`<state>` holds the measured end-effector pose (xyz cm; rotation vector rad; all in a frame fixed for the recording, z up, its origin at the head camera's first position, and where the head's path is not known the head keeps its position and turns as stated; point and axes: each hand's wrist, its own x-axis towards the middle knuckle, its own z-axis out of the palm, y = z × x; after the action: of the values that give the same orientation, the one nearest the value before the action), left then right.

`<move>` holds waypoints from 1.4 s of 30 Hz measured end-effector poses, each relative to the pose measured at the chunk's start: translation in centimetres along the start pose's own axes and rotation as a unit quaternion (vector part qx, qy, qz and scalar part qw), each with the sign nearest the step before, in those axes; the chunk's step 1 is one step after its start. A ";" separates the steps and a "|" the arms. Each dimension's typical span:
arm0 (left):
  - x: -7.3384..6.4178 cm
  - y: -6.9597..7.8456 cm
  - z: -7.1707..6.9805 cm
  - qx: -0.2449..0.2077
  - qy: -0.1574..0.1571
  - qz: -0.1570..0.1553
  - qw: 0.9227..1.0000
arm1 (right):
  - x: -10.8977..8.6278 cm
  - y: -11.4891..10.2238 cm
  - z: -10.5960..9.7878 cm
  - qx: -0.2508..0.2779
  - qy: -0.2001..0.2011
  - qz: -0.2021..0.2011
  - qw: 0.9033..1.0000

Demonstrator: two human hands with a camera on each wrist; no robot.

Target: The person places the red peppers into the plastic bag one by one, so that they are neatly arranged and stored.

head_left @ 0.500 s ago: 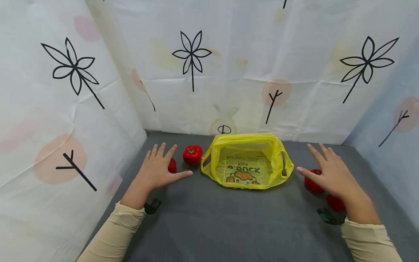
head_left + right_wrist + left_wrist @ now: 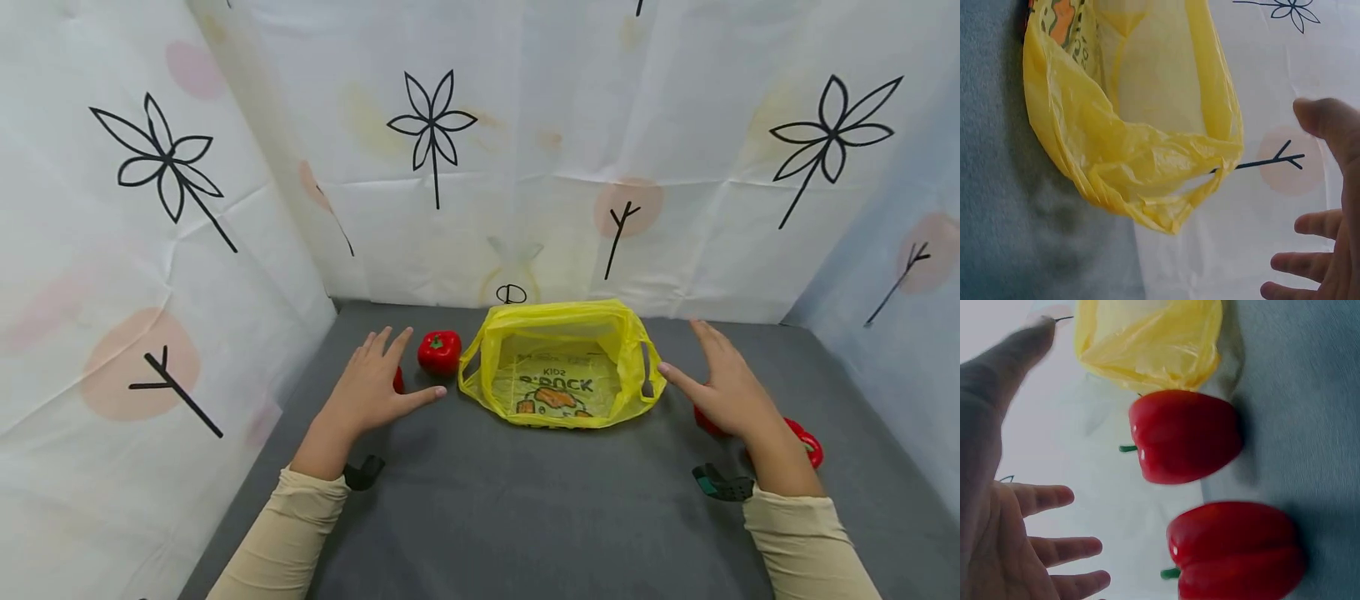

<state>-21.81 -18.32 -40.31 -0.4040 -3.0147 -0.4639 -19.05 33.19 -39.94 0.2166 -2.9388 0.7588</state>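
Outspread left hand (image 2: pixel 366 395) and right hand (image 2: pixel 729 393) flank a yellow bag (image 2: pixel 557 367); grey surface (image 2: pixel 536 512) below, patterned sheeting (image 2: pixel 540 75) behind.

head view bright, evenly lit; wrist views dimmer; soft shadows on table (image 2: pixel 540 517), small glints on peppers (image 2: pixel 1188 437).

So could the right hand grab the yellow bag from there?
Probably yes: the right hand holds nothing, it is close beside the yellow bag, and the right wrist view shows nothing between them.
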 end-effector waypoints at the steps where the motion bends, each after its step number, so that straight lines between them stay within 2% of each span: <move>1: 0.1 0.1 0.1 -0.007 0.003 0.003 1.000 | 0.0 -0.1 0.2 0.011 0.003 0.002 1.000; 7: 0.7 0.9 0.5 -0.049 0.021 0.023 0.998 | 0.2 -0.6 1.4 0.052 0.034 0.014 0.998; 14: 1.1 1.9 1.2 -0.107 0.044 0.037 0.993 | 1.3 -1.7 3.0 0.086 0.089 -0.006 0.992; 21: 1.7 2.6 2.2 -0.160 0.047 0.034 0.985 | 1.9 -2.0 4.5 0.105 0.117 -0.013 0.987; 29: 2.8 3.3 3.2 -0.219 0.059 0.002 0.974 | 2.9 -1.8 5.5 0.138 0.113 0.008 0.984; 38: 4.6 3.9 4.4 -0.236 0.074 -0.037 0.968 | 4.2 -1.3 6.9 0.184 0.106 0.040 0.976; 42: 5.1 4.1 4.8 -0.263 0.086 -0.067 0.959 | 4.7 -1.2 7.5 0.187 0.105 0.047 0.976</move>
<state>-25.78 -11.81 -43.21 -0.1690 -2.7224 -1.2511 -23.93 27.95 -45.30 0.0223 -2.6020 1.2638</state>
